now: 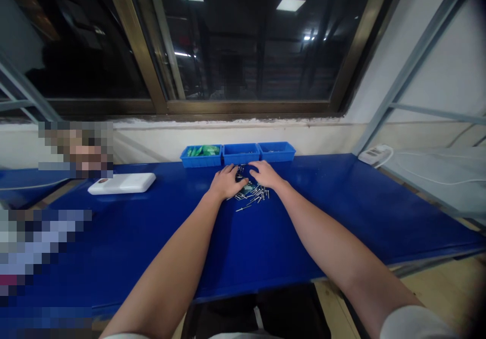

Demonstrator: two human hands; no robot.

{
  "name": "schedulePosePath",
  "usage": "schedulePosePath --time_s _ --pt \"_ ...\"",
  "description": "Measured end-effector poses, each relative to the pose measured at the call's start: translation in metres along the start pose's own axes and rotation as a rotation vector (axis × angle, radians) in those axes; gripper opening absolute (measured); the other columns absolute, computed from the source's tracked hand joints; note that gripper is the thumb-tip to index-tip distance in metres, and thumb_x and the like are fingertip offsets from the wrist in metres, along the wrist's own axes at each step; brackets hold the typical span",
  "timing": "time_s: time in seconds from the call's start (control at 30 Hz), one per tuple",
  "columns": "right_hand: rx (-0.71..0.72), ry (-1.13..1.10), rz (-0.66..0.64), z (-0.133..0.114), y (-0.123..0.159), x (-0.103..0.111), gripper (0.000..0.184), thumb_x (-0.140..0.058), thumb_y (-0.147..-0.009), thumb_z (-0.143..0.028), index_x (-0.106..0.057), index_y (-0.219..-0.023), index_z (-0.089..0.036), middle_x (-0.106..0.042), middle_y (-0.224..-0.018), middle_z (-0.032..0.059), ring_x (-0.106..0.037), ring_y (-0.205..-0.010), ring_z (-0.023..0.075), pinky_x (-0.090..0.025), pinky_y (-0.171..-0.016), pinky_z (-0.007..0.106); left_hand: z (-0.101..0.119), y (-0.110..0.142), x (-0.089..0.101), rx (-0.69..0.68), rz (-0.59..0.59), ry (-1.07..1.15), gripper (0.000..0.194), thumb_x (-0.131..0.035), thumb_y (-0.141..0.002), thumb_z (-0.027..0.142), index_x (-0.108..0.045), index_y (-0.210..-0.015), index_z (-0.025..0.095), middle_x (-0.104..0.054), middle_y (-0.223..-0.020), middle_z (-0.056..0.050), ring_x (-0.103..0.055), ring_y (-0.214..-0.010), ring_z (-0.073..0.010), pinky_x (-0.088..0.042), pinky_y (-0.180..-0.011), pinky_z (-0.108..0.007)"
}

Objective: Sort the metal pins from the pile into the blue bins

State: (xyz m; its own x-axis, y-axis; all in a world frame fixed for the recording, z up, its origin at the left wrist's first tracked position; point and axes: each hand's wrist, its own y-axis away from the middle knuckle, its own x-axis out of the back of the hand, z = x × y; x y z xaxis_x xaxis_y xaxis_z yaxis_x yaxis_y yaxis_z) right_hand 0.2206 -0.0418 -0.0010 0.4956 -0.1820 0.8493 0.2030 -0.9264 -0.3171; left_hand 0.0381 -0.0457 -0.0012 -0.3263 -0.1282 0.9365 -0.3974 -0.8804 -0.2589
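A heap of small silver metal pins or screws [251, 195] lies on the blue table [326, 212], with a bit of green among them. My left hand [227, 182] rests palm down on the heap's left side, fingers curled onto the parts. At the heap's upper right, my right hand [267, 174] lies flat with its fingers bent over the parts. Whether either hand grips a part is hidden under the fingers. Just behind the hands stand three blue bins: the left bin [201, 156] holds green pieces, while the middle bin [240, 153] and right bin [276, 151] look nearly empty.
A white flat device [122, 183] lies on the table to the left. A person sits at the far left, blurred. A white power strip [375, 154] with cables sits at the right near a grey frame. A dark window runs behind the table.
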Motion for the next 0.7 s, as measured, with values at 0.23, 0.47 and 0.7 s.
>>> schedulePosePath --time_s 0.23,0.47,0.7 --pt "-0.052 0.057 -0.159 -0.009 -0.004 -0.008 0.052 -0.032 -0.087 -0.036 -0.033 -0.137 -0.021 -0.036 -0.142 0.0052 -0.026 -0.13 0.0245 -0.022 -0.102 0.044 0.0 -0.004 -0.003 0.037 -0.046 0.009 0.074 -0.037 -0.076 0.067 -0.037 -0.135 0.021 -0.033 -0.143 -0.013 -0.028 -0.132 -0.0291 -0.024 -0.104 -0.048" --pt "-0.081 0.104 -0.172 -0.012 -0.003 -0.007 0.058 -0.033 -0.084 -0.044 -0.03 -0.138 -0.024 -0.036 -0.141 0.0055 -0.028 -0.124 0.0297 -0.024 -0.099 0.046 0.001 -0.003 -0.002 0.025 -0.065 0.004 0.072 -0.039 -0.077 0.063 -0.036 -0.136 0.02 -0.033 -0.143 -0.013 -0.028 -0.132 -0.029 -0.022 -0.104 -0.049" --pt "-0.061 0.128 -0.158 -0.012 -0.002 -0.006 0.054 -0.035 -0.083 -0.044 -0.037 -0.134 -0.025 -0.041 -0.133 0.0068 -0.033 -0.117 0.0288 -0.027 -0.097 0.044 0.0 -0.002 -0.002 -0.016 -0.05 0.028 0.064 -0.042 -0.078 0.057 -0.04 -0.132 0.024 -0.037 -0.141 -0.009 -0.031 -0.129 -0.0298 -0.024 -0.103 -0.05"
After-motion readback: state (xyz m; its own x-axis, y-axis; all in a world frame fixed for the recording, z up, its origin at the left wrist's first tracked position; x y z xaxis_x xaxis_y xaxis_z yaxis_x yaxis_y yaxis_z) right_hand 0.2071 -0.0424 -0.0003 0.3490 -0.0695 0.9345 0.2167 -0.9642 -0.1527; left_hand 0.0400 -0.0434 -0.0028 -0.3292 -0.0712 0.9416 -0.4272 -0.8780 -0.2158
